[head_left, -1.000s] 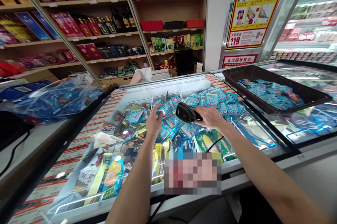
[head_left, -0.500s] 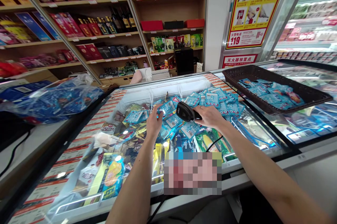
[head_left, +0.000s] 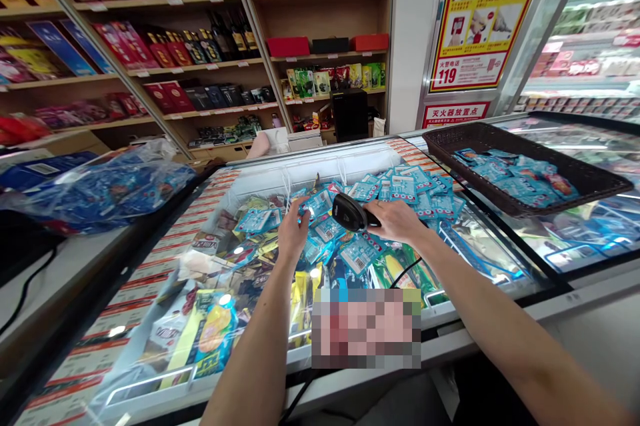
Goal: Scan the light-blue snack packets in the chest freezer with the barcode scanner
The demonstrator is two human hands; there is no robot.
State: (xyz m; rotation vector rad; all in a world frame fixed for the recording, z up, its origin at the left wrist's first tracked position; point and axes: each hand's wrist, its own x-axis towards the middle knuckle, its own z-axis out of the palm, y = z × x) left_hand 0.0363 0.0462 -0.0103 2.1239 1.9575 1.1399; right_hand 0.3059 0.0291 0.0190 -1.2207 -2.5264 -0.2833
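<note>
Nearest, a thin cable (head_left: 406,272) ran over the glass top of the freezer (head_left: 575,298). Beyond it, the right hand (head_left: 395,220) was wrapped round the handle of a black scanner (head_left: 349,213), probably rigid, light and best held there. The left hand (head_left: 294,223) pinched the left edge of a blue packet (head_left: 318,205) on the freezer; it looked soft and slippery, so an edge suited gripping. Farther right, similar packets (head_left: 403,189) lay heaped.
</note>
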